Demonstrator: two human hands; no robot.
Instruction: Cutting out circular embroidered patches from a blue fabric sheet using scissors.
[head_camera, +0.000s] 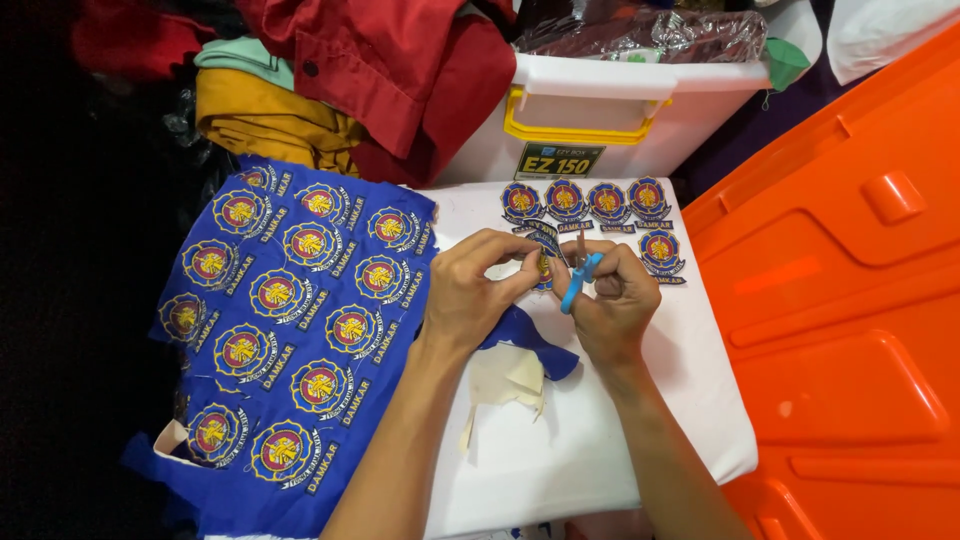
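My left hand (472, 290) pinches a small embroidered badge (543, 268) on a scrap of blue cloth (528, 338) that hangs below it. My right hand (612, 303) grips small scissors with blue handles (578, 282), their blades at the badge's edge. Both hands meet over the middle of a white table (600, 440). A large blue cloth sheet (290, 330) covered with several round red-and-yellow badges lies to the left. Several cut-out badges (590, 203) lie in a row at the table's far edge.
A white plastic box with a yellow handle (600, 110) stands behind the table. Red (400, 60) and yellow (265, 120) garments are piled at the back left. A large orange plastic surface (850, 300) fills the right side. Pale backing scraps (505, 385) lie under my hands.
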